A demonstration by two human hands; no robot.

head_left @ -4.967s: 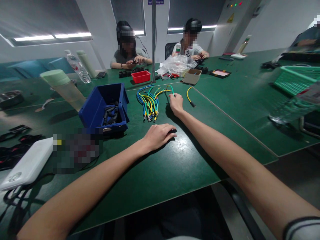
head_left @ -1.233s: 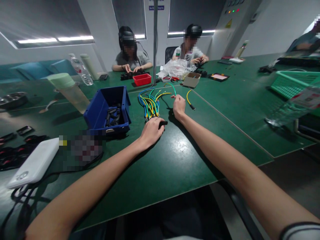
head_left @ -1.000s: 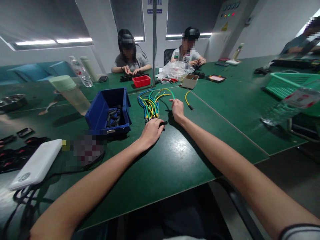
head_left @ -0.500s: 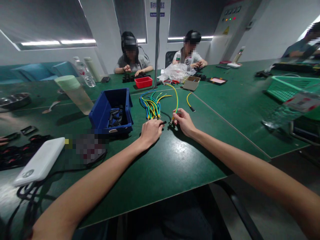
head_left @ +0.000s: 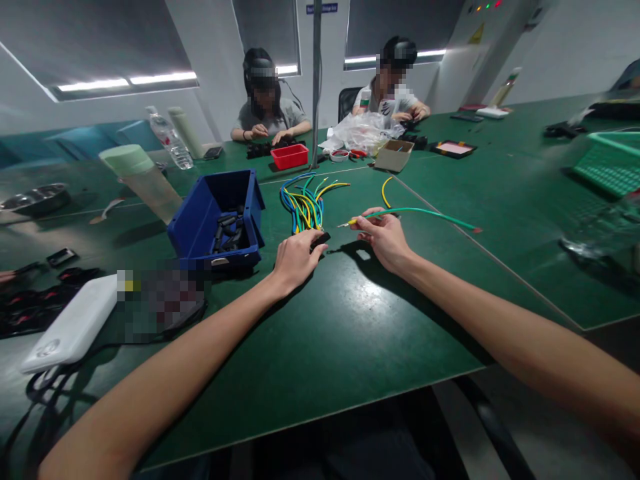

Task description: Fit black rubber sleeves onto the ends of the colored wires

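Pinched in my right hand point(head_left: 384, 239) is a yellow-green wire point(head_left: 425, 211); its metal terminal end points left and its long tail runs right to a reddish tip. My left hand point(head_left: 299, 259) holds a short black sleeve point(head_left: 321, 240) between thumb and fingers, a small gap away from the terminal. Just beyond the left hand lies a bundle of blue, green and yellow wires point(head_left: 306, 203). Behind my right hand, a single yellow wire point(head_left: 385, 192) rests on the table, its near end hidden. Left of the bundle stands a blue bin point(head_left: 220, 260) with several black sleeves point(head_left: 229, 230) inside.
A metal pole point(head_left: 317, 87) rises beyond the wires, near a red tray point(head_left: 290, 157) and a small cardboard box point(head_left: 394, 156). A white power bank point(head_left: 70, 323) with cables lies at left, a green basket point(head_left: 607, 160) at right. Two people sit across the table.
My right hand has turned the wire from upright to nearly level, its tail swinging right and its terminal now facing the black sleeve. The camera view has shifted slightly.
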